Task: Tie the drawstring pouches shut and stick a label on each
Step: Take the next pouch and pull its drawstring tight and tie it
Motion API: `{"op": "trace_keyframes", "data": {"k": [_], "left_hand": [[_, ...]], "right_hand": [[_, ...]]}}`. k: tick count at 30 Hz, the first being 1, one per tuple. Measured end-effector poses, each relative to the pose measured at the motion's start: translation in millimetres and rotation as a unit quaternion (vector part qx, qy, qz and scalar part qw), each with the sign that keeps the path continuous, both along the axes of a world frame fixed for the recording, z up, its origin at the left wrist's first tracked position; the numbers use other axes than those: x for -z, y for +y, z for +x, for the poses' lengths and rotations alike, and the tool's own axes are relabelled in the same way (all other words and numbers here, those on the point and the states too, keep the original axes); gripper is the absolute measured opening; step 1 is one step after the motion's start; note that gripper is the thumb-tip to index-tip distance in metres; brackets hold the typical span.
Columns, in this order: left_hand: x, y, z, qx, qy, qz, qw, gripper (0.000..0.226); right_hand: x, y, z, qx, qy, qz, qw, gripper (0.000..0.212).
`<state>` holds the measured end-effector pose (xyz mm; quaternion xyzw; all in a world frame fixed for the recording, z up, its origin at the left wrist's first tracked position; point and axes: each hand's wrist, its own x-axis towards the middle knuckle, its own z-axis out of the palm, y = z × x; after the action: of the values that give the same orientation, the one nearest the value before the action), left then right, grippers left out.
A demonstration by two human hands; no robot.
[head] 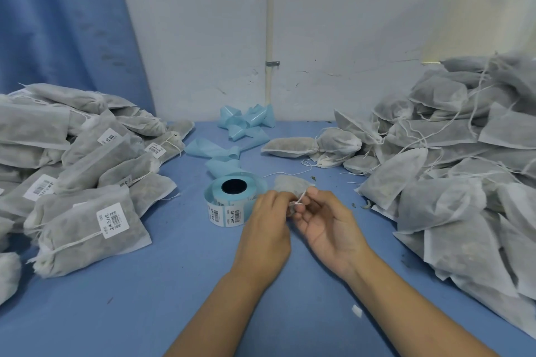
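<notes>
A small grey drawstring pouch (290,182) lies on the blue table just beyond my hands. My left hand (265,229) and my right hand (324,220) meet at its gathered neck, and the fingers of both pinch the white drawstring (301,197). A roll of barcode labels (232,197) on blue backing stands just left of my left hand. Labelled, tied pouches (87,226) are heaped at the left. Unlabelled pouches (452,182) with loose strings are heaped at the right.
Curled strips of used blue backing paper (246,122) lie at the back of the table (174,284) near the white wall. A few loose pouches (290,146) lie at the back right. A blue curtain hangs at the left. A white scrap (357,311) lies near my right forearm.
</notes>
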<state>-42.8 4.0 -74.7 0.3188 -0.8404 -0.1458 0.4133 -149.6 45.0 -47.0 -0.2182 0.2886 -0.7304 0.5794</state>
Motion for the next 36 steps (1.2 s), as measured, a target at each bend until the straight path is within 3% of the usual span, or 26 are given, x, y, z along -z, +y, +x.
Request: {"op": "trace_keyframes", "data": {"k": [4, 8, 13, 15, 19, 28, 32, 36], "left_hand": [[-0.9, -0.8, -0.3, -0.016, 0.056, 0.04, 0.997, 0.042], [-4.9, -0.3, 2.7, -0.037, 0.144, 0.053, 0.987, 0.029], [-16.6, 9.3, 6.1, -0.008, 0.254, 0.097, 0.962, 0.031], [-19.8, 12.5, 6.1, -0.01, 0.3, 0.124, 0.946, 0.032], [-24.5, 15.2, 4.7, -0.06, 0.351, 0.113, 0.928, 0.046], [-29.0, 11.5, 3.0, -0.084, 0.368, 0.151, 0.914, 0.053], [-24.7, 9.9, 6.8, -0.039, 0.395, 0.209, 0.894, 0.048], [-22.8, 12.8, 7.4, -0.016, 0.363, 0.184, 0.913, 0.063]], "right_hand": [[-4.5, 1.9, 4.5, -0.028, -0.004, -0.011, 1.0, 0.013], [-6.1, 3.2, 3.2, -0.036, -0.016, -0.012, 0.999, 0.013], [-4.5, 3.8, -5.4, 0.003, 0.013, 0.011, 1.0, 0.008], [-2.1, 2.6, -8.1, 0.032, 0.039, 0.019, 0.999, 0.003], [1.3, 1.2, -4.9, 0.096, 0.139, 0.036, 0.985, 0.021], [9.9, -1.2, 4.6, 0.089, 0.136, 0.08, 0.984, 0.011], [10.7, -1.8, 8.2, 0.107, 0.143, 0.094, 0.979, 0.007], [10.2, -0.9, 12.4, 0.114, 0.167, 0.099, 0.974, 0.005]]}}
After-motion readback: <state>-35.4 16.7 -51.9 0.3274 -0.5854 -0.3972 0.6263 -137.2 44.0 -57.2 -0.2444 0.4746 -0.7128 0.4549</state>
